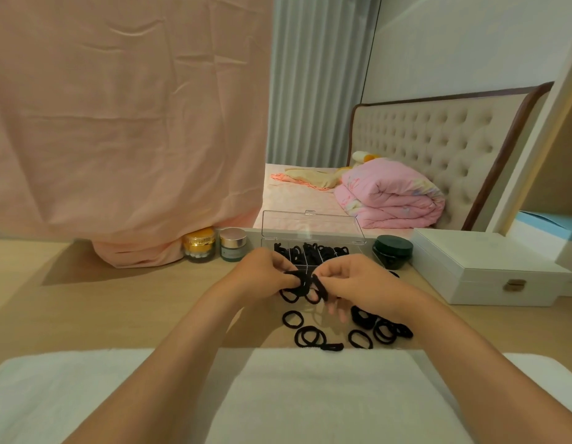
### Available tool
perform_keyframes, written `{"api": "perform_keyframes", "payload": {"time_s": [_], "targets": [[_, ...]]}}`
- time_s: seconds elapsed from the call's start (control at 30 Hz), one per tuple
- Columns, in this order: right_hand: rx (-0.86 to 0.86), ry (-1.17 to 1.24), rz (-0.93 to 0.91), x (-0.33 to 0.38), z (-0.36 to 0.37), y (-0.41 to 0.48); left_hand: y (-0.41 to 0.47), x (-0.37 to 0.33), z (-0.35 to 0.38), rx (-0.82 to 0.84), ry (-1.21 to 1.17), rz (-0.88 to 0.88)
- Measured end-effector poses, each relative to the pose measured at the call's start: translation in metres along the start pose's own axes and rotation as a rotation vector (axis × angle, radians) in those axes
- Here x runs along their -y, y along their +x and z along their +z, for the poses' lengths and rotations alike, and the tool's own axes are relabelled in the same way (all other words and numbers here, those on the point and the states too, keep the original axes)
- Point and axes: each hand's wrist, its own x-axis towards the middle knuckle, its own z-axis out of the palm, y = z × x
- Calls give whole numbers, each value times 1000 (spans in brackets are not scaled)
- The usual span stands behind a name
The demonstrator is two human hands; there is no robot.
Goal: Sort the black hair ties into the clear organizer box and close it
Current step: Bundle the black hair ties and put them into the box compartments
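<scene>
Two hands meet over the middle of the light wooden bench. The left hand and the right hand each pinch one side of a small bunch of black fabric hair ties, fingers curled round it. The bunch sits just on the near side of the clear plastic organizer box, whose long axis runs left to right and whose hinged lid stands open at the far edge. Its far compartments hold ties (the near ones are mostly hidden by the hands). The drop looks like a short push straight away, with either hand equally close. More loose black ties lie on the bench, nearer the person.
</scene>
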Motion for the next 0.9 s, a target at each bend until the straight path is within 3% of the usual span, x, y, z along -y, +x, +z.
{"api": "perform_keyframes", "payload": {"time_s": [0.13, 0.37, 0.47, 0.6, 0.7, 0.9], "targets": [[-125, 108, 29, 3, 4, 0, -1, -6, 8, 55, -261, -48], [-423, -141, 49, -6, 10, 9, -4, -10, 6, 254, -652, -133], [-532, -234, 18, -10, 12, 13, -6, -14, 7, 286, -617, -94], [-465, -219, 25, -9, 7, 11, -3, -11, 12, 180, -499, -86], [-424, -165, 30, -6, -1, 7, -4, -13, 10, 190, -495, -74], [-206, 186, 144, -6, -27, -3, -1, -27, 10, 244, -582, 4]]}}
